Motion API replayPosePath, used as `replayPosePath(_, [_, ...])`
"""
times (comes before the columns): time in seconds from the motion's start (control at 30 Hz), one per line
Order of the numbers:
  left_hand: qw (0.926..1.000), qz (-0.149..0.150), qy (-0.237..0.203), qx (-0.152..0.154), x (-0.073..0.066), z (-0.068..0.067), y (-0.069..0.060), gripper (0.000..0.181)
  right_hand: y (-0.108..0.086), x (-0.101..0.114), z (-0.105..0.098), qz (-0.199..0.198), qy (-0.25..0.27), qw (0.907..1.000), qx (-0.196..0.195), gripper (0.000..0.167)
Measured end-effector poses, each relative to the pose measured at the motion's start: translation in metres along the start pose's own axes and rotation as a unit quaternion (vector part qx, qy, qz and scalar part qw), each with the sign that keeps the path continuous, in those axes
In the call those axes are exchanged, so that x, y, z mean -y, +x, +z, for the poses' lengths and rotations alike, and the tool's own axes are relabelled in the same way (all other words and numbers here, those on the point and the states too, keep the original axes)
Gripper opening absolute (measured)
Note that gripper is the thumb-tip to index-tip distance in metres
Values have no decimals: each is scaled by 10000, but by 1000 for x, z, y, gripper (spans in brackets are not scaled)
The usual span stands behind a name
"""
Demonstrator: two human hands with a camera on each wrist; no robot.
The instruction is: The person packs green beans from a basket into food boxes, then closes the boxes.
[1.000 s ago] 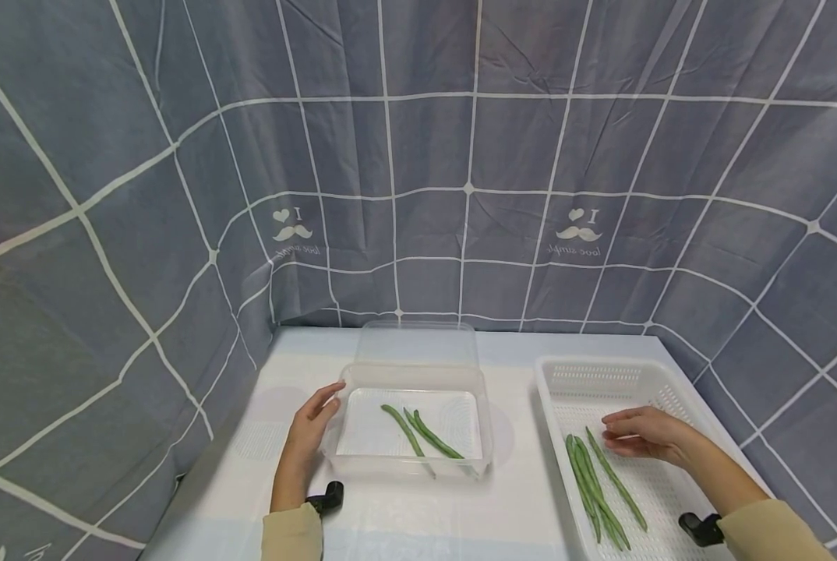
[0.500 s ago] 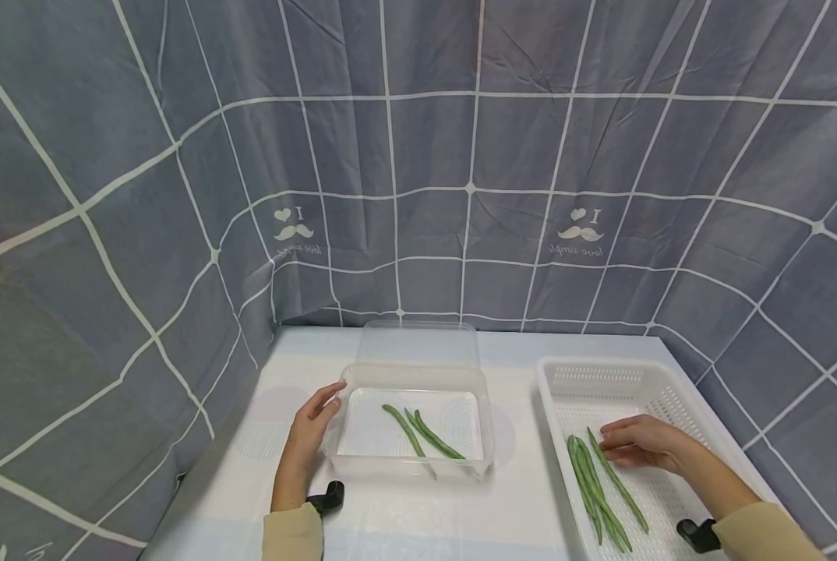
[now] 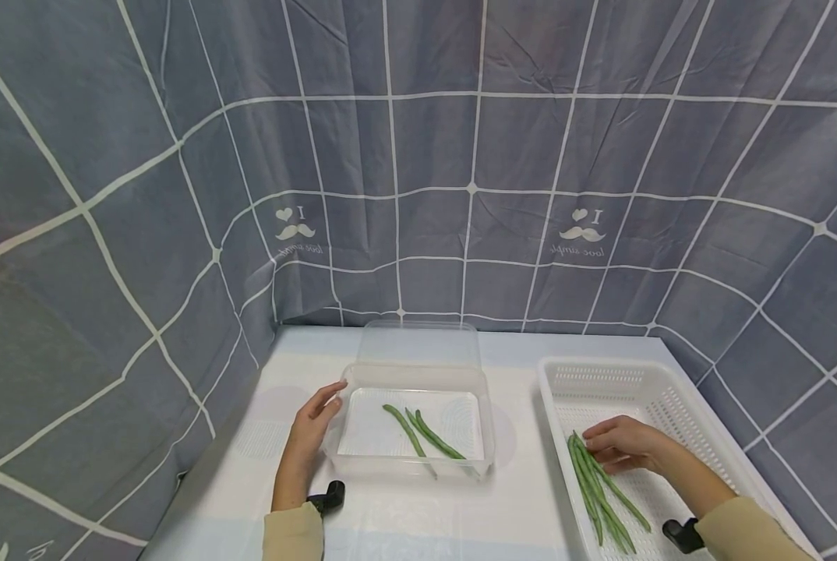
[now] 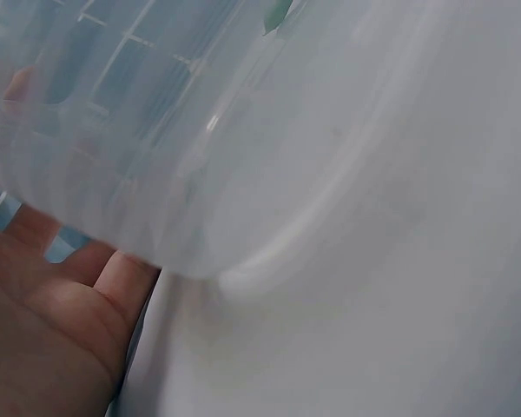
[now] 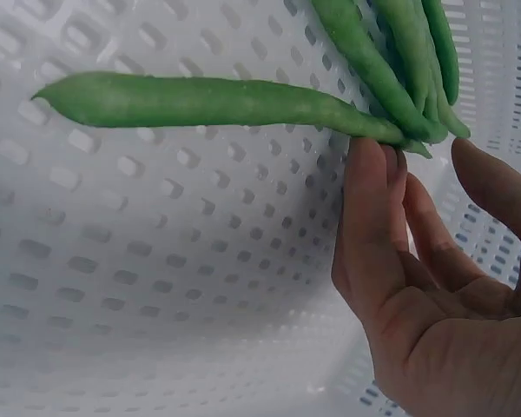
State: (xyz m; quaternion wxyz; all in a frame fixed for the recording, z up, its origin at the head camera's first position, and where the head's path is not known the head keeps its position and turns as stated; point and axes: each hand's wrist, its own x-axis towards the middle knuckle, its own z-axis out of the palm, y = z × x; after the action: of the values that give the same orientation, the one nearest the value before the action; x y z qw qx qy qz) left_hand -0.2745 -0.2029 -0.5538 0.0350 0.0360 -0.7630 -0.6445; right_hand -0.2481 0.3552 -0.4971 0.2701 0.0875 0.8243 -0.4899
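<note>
Right wrist view: one bean (image 5: pixel 191 102) lies on the floor of a white basket (image 3: pixel 594 382), its tip close against the ends of the other beans (image 5: pixel 369 61). The right hand (image 5: pixel 451 304) touches that tip with its fingertips, the fingers held nearly straight together and the thumb standing apart, with nothing gripped. From the head view, these beans lie along the basket's left edge, toward its near end.

The basket stands along the right edge of the worktop (image 3: pixel 517 506). Well apart from it on the left is a clear box (image 3: pixel 376 466) with three beans (image 3: pixel 435 441) on its bottom. The left hand (image 3: pixel 312 425) rests against the box's left wall, fingers extended and loosely spread, grasping nothing. A clear lid (image 3: pixel 418 343) shows behind the box, near the worktop's far edge. Beyond that edge hangs a grey curtain (image 3: pixel 425 156) with white grid lines.
</note>
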Motion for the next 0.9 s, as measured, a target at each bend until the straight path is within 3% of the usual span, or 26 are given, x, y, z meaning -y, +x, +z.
replayPosePath(0.27, [10000,3,22,-16,1,0,1,41,-2,10,16,-48,-785,9967,-205,45])
replayPosePath(0.6, [10000,-3,94,26,1,-1,2,44,-5,19,34,-239,-989,9942,-352,50])
replayPosePath(0.9, [10000,-11,22,37,1,-1,1,40,-4,20,36,-57,-1038,9938,-399,56])
